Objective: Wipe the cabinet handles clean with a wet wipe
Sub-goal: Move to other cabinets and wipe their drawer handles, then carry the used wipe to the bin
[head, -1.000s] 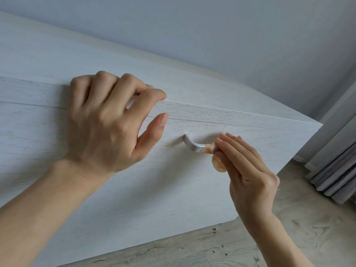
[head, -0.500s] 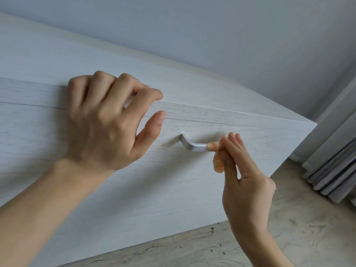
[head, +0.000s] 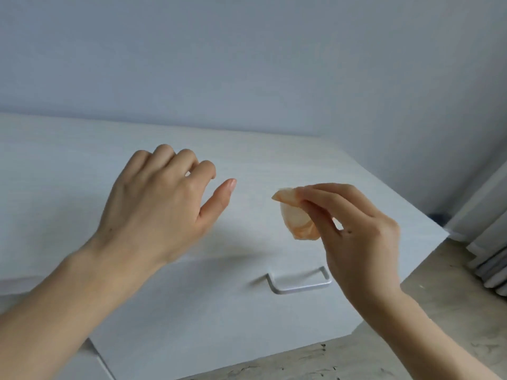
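Wet wipe (head: 297, 218) held in the air, off the handle (head: 299, 282).
Right hand (head: 359, 237) pinches the folded, orange-stained wipe over the cabinet (head: 384, 215) top. Left hand (head: 156, 204) hovers loosely curled, holding nothing. The metal handle sits below on the drawer front, untouched. Likely next: lower the wipe onto a handle.

Soft, cool daylight fills the view evenly. The white wood-grain cabinet (head: 356, 187) looks nearly washed out, its grain faint. A diffuse shadow lies on it below the left hand (head: 153, 209), and the curved silver metal handle (head: 299, 287) casts a faint one to its left. The folded orange-tinted wet wipe (head: 297, 219) shows translucent. Detail is slightly soft throughout, and the cabinet's edges bend slightly toward the borders.
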